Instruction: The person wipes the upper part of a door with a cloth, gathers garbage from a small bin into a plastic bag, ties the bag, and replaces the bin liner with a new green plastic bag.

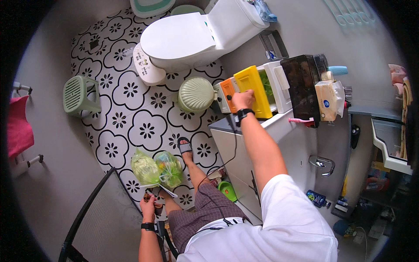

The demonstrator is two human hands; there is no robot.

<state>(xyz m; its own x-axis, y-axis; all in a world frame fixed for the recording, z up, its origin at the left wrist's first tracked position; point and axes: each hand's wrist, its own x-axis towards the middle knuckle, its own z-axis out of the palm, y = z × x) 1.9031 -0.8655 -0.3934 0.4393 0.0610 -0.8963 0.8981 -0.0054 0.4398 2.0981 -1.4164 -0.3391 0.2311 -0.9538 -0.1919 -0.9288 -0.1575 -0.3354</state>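
Note:
My right hand reaches to a small plastic drawer unit, its fingers closed at the front of a yellow drawer. That drawer is pulled out, with green contents visible behind its front. Beside it is an orange drawer front with a dark knob. Low on the left, my left hand is closed around a brown object, too small to identify. Just beyond it are two filled, tied green plastic bags, one pale and one with coloured contents; whether the hand also holds them is unclear.
A closed white toilet stands at the far side, near a shell-lidded bin and a green stool. A washbasin cabinet is at my right. A tissue pack and a pink toothbrush lie by the drawers. A black-framed glass panel stands left.

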